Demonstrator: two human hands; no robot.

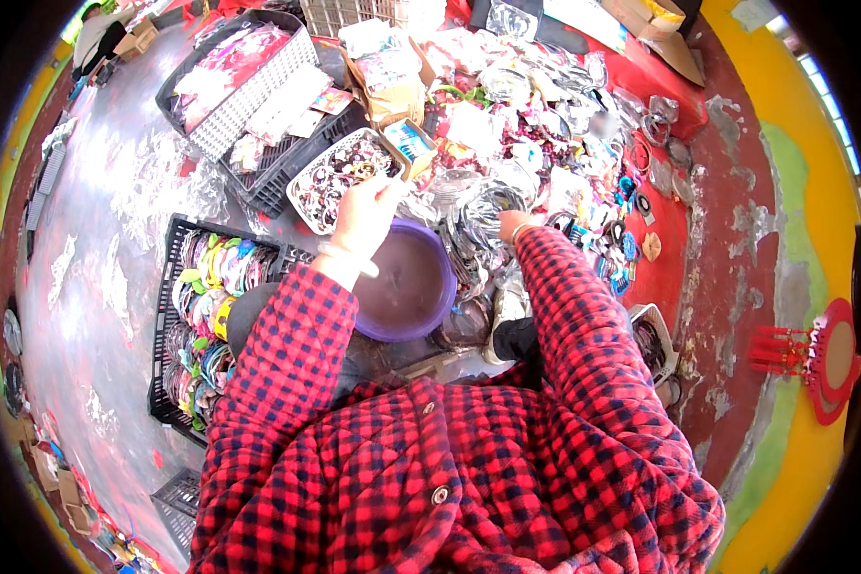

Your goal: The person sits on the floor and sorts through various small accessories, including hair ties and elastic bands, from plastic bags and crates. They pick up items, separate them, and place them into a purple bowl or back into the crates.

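My left hand (365, 218), washed out by bright light, is over the near right side of a white basket (308, 218) full of small dark and pale hair ties (342, 177). Its fingers look drawn together; what they hold, if anything, does not show. Below that hand stands a purple basin (447, 304) with a dull, brownish inside. My right hand (513, 225) reaches into a heap of clear-wrapped, dark hoop-shaped pieces (483, 206) right of the basin. Its fingers curl closed at the edge of these pieces, and their grip is partly hidden.
A black crate (167, 359) of colourful banded pieces stands at left. Behind it are a grey crate (249, 91) and an open cardboard box (392, 86). Packaged accessories (545, 124) cover the red cloth (658, 273) ahead. A small white basket (668, 330) sits by my right elbow.
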